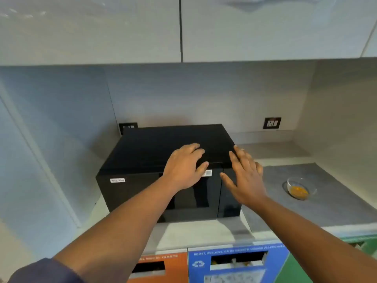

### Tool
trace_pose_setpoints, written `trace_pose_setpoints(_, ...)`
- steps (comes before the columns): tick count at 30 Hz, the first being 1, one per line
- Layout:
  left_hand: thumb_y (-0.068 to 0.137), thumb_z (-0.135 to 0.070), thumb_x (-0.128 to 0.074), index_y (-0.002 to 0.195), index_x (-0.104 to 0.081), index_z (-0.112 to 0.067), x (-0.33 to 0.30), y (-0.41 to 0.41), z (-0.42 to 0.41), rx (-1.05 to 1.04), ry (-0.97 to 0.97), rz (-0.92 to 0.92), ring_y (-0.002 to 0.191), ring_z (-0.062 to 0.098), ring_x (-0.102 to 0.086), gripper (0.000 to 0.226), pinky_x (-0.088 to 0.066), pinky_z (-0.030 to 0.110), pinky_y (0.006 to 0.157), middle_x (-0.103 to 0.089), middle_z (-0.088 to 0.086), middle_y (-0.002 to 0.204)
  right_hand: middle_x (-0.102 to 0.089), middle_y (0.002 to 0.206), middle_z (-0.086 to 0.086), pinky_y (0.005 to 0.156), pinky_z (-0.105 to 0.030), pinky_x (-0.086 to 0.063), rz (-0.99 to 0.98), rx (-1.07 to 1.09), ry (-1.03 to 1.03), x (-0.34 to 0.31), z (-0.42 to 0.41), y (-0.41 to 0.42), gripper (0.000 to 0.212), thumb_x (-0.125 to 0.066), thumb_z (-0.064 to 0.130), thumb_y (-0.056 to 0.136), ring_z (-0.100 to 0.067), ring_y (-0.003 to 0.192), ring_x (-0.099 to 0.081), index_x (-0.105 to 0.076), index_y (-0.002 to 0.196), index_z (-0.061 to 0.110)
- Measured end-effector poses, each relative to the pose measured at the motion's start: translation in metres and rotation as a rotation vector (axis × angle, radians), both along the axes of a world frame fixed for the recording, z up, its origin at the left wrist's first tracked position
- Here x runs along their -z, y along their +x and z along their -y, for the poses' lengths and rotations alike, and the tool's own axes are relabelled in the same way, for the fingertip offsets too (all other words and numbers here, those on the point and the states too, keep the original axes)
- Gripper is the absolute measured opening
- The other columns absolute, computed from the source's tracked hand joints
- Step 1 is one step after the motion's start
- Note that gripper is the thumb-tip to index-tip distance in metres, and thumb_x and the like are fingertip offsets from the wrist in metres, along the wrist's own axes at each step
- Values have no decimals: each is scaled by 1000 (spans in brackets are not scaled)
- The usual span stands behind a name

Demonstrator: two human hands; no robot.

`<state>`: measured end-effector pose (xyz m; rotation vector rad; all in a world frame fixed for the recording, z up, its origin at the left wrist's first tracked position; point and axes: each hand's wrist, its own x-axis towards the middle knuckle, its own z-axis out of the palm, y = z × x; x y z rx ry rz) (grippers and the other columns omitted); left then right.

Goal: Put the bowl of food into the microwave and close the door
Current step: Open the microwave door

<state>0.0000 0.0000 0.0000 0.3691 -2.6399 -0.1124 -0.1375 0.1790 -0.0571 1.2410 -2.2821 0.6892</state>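
A black microwave (142,156) stands on the counter with its door shut. My left hand (184,166) rests on its top front edge, fingers spread and thumb hanging over the door's upper rim. My right hand (244,176) hovers at the microwave's right front corner, fingers apart, holding nothing. A clear glass bowl (299,187) with orange-yellow food in it sits on the grey counter mat (326,205) to the right of the microwave, apart from both hands.
Overhead cabinets (183,27) hang above the counter. A wall socket (272,123) is on the back wall right of the microwave. Below the counter's front edge are waste bins with orange (163,266), blue (234,262) and green (306,268) fronts.
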Motion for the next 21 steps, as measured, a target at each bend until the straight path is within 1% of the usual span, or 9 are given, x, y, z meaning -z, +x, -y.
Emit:
trace_pose_setpoints(4, 101, -53, -49, 154, -44, -27, 22, -16, -7, 10, 33, 46, 155, 19, -24, 59, -20, 43, 123, -37, -3, 165, 22, 169, 4, 114, -61, -28, 126, 12, 8, 43, -13, -19, 105, -69, 48, 89, -33, 155, -9, 2, 162, 26)
trace_pose_setpoints(7, 101, -56, -44, 158, -36, -32, 37, -30, -14, 8, 46, 84, 158, 20, -14, 62, -11, 44, 125, -28, -5, 169, 32, 166, 2, 114, -62, -31, 170, -16, -43, 74, -17, -31, 122, -79, 43, 82, -34, 156, 2, 14, 160, 31)
trace_pose_setpoints(9, 102, -57, -41, 160, -31, -35, 47, -39, -18, -19, 41, 127, 159, 21, -11, 63, -11, 46, 125, -24, -6, 170, 35, 164, 0, 114, -61, -33, 245, -16, -77, 92, -17, -38, 132, -85, 42, 77, -30, 154, 11, 18, 158, 33)
trace_pose_setpoints(10, 102, -59, -38, 160, -29, -36, 50, -41, -20, -42, 13, 144, 159, 21, -11, 63, -13, 46, 125, -24, -6, 170, 38, 163, 0, 114, -61, -34, 283, -28, -92, 99, -17, -38, 137, -87, 41, 74, -31, 153, 11, 21, 157, 34)
trace_pose_setpoints(13, 102, -62, -31, 159, -30, -37, 61, -44, -22, -95, -69, 125, 157, 20, -21, 63, -22, 46, 121, -29, -7, 168, 42, 161, 0, 114, -58, -35, 367, -51, -118, 125, -17, -39, 147, -93, 37, 67, -40, 154, 4, 26, 155, 37)
trace_pose_setpoints(15, 102, -60, -32, 159, -32, -36, 65, -47, -21, -100, -106, 100, 155, 19, -26, 62, -25, 44, 119, -33, -7, 167, 40, 162, -3, 115, -57, -33, 410, -60, -111, 141, -18, -44, 150, -94, 37, 66, -41, 154, 1, 28, 153, 39)
trace_pose_setpoints(16, 102, -59, -32, 158, -32, -35, 65, -46, -20, -102, -123, 92, 154, 19, -28, 61, -26, 44, 119, -34, -7, 166, 39, 162, -4, 115, -57, -32, 436, -61, -113, 148, -16, -45, 151, -94, 36, 65, -40, 154, 1, 28, 153, 39)
trace_pose_setpoints(18, 103, -57, -31, 158, -32, -34, 67, -47, -20, -111, -135, 83, 153, 18, -30, 60, -28, 43, 118, -36, -7, 165, 38, 163, -2, 115, -54, -31, 466, -57, -104, 163, -14, -46, 152, -95, 36, 65, -29, 152, 8, 29, 152, 40)
trace_pose_setpoints(21, 104, -54, -33, 158, -34, -32, 71, -49, -19, -129, -143, 43, 152, 17, -32, 58, -30, 42, 118, -39, -7, 163, 35, 165, -2, 116, -46, -24, 489, -79, -109, 181, -7, -47, 152, -95, 35, 65, -9, 149, 27, 28, 154, 33)
